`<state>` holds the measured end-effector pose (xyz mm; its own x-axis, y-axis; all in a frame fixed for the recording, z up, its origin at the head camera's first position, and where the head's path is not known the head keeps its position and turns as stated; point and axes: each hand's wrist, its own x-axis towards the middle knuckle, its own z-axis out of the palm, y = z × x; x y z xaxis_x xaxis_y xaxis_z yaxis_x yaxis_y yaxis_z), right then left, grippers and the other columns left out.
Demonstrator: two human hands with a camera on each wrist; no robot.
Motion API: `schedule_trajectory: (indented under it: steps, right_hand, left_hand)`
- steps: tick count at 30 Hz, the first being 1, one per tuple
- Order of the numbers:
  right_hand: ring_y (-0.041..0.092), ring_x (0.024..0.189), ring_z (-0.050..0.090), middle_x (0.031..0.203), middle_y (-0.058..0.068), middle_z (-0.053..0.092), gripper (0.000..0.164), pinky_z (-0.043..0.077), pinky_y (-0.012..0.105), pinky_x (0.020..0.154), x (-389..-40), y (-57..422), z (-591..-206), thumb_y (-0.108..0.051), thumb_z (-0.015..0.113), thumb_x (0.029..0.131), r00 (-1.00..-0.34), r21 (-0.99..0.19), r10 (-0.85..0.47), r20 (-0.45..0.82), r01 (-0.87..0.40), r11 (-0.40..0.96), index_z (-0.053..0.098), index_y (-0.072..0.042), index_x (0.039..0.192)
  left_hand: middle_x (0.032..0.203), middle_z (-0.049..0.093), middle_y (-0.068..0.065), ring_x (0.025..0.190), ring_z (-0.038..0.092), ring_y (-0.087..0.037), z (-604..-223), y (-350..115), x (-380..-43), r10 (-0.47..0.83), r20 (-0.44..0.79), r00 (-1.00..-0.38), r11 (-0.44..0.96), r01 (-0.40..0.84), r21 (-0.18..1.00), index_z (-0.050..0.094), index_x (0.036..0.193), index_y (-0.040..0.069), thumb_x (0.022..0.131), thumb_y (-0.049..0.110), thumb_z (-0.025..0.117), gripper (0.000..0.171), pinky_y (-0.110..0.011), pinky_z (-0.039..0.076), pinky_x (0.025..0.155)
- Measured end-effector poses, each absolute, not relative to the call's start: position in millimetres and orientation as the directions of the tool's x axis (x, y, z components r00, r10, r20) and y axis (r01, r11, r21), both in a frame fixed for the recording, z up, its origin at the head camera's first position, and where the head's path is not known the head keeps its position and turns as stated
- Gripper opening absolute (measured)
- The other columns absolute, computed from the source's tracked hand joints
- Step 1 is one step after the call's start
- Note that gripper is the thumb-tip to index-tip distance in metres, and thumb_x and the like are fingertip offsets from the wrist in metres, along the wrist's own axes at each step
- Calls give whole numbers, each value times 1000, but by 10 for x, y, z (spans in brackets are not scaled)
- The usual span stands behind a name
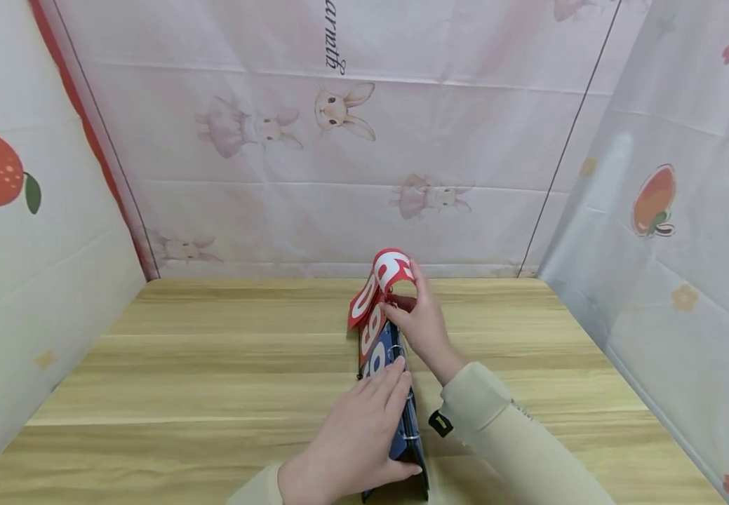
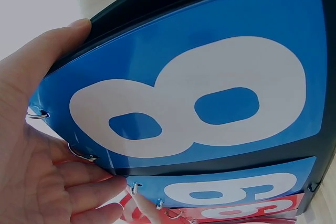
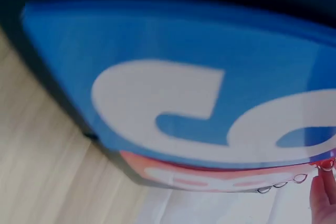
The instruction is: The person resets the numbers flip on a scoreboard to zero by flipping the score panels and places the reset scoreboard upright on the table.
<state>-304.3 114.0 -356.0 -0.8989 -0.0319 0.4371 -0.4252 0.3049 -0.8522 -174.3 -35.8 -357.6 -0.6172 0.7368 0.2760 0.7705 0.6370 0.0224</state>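
Note:
A tent-shaped flip scoreboard (image 1: 410, 421) with a black frame and ringed number cards stands on the table, running away from me. My left hand (image 1: 351, 435) holds its near end, thumb at the end edge and fingers along the ringed ridge. In the left wrist view, a blue card (image 2: 178, 61) with a white 8 lies beside that hand. At the far end, my right hand (image 1: 424, 326) pinches a red number card (image 1: 392, 259), which is bent in an arch above the rings. Another red card (image 1: 354, 319) with a white 0 sticks out to the left.
The scoreboard stands on a wood-grain table (image 1: 212, 393). Printed cloth with rabbits (image 1: 263, 224) hangs behind the table's back edge, and cloth walls with fruit prints rise at left and right. A small black tag (image 1: 440, 423) hangs by the right sleeve.

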Motion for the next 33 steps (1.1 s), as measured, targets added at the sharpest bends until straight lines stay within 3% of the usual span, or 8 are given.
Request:
schedule_trajectory:
  steps: [3, 6, 8, 13, 21, 26, 29, 33]
  right_hand:
    - [25, 97, 63, 142, 18, 36, 91, 54, 41, 81, -3037, 1134, -3566, -5, 71, 80, -869, -807, -63, 491, -480, 344, 11, -15, 148]
    - [21, 97, 63, 125, 13, 58, 99, 55, 42, 81, -3037, 1128, -3560, -7, 71, 81, -839, -751, -95, 535, -524, 402, 0, -17, 148]
    - [15, 75, 66, 110, 10, 68, 99, 58, 37, 66, -3030, 1124, -3564, -11, 70, 82, -817, -681, -140, 560, -549, 485, -3, -15, 148]
    - [11, 43, 41, 100, 7, 72, 68, 38, 27, 43, -2992, 1124, -3587, -16, 67, 85, -760, -471, -297, 577, -608, 640, 31, -5, 142]
    - [17, 76, 64, 105, 6, 70, 35, 56, 39, 66, -3062, 1150, -3495, -11, 60, 90, -714, -341, -417, 563, -660, 669, 55, -8, 125]
    - [22, 118, 50, 134, 9, 52, 43, 44, 48, 96, -3107, 1191, -3580, -15, 52, 96, -803, -638, -345, 486, -596, 488, 42, -11, 137]
    - [26, 131, 32, 146, 14, 35, 51, 29, 51, 107, -3111, 1242, -3746, -23, 48, 98, -919, -869, -180, 350, -390, 304, 28, -11, 144]
    - [35, 133, 25, 149, 22, 24, 63, 24, 55, 107, -3062, 1309, -3985, -40, 39, 99, -993, -975, -110, 50, -72, 210, 15, -6, 146]
  left_hand:
    - [147, 31, -19, 131, 33, -27, -3572, -356, -1745, 738, 294, -608, 633, 774, 12, 33, 138, -1, 71, 67, 62, 100, -43, 41, 101]
    - [146, 32, -20, 131, 34, -28, -3564, -357, -1745, 734, 325, -596, 631, 776, -3, 34, 138, -2, 70, 67, 63, 101, -43, 42, 99]
    - [145, 33, -20, 130, 34, -28, -3563, -364, -1736, 733, 326, -597, 633, 774, -4, 34, 138, -2, 70, 67, 63, 101, -43, 43, 99]
    - [147, 31, -18, 131, 34, -27, -3573, -381, -1702, 735, 278, -618, 635, 772, 36, 33, 138, -1, 72, 66, 61, 99, -44, 41, 100]
    - [146, 32, -20, 129, 36, -28, -3556, -366, -1762, 732, 338, -591, 636, 772, -27, 34, 137, -3, 69, 66, 64, 102, -44, 42, 99]
    - [145, 33, -20, 129, 36, -28, -3548, -362, -1788, 726, 344, -595, 640, 768, -24, 34, 137, -3, 68, 67, 64, 103, -44, 42, 99]
    - [145, 34, -20, 129, 36, -28, -3552, -353, -1786, 727, 332, -601, 640, 769, -11, 35, 137, -3, 69, 67, 64, 102, -43, 42, 99]
    - [146, 33, -20, 130, 34, -28, -3570, -354, -1766, 728, 301, -616, 644, 765, 5, 34, 138, -2, 70, 67, 63, 101, -44, 41, 100]
